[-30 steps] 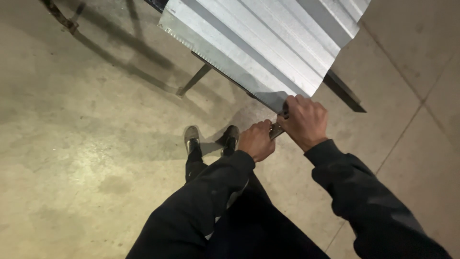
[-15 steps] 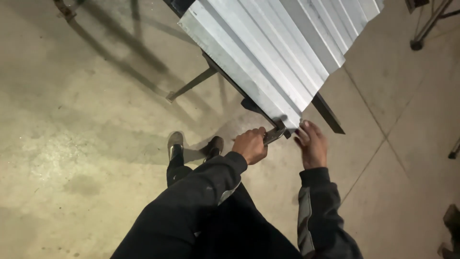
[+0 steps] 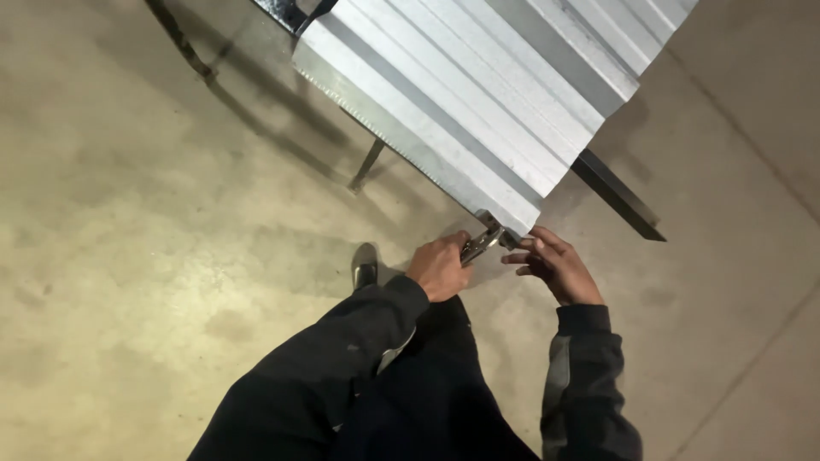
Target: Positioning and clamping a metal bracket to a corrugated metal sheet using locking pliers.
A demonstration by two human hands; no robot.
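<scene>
Left hand (image 3: 439,266) closed on pliers (image 3: 480,243), jaws unclear at corrugated sheet (image 3: 478,102) corner

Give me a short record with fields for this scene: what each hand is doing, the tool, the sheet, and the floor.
left hand: left hand grips the handles of the small metal locking pliers
right hand: right hand open, fingertips at the corner of the sheet, beside the pliers' head
tool: pliers' head meets the near corner of the sheet
sheet: pale grey corrugated metal sheet lying on a dark metal frame
floor: bare concrete floor
foot: dark shoe below the sheet's edge
</scene>
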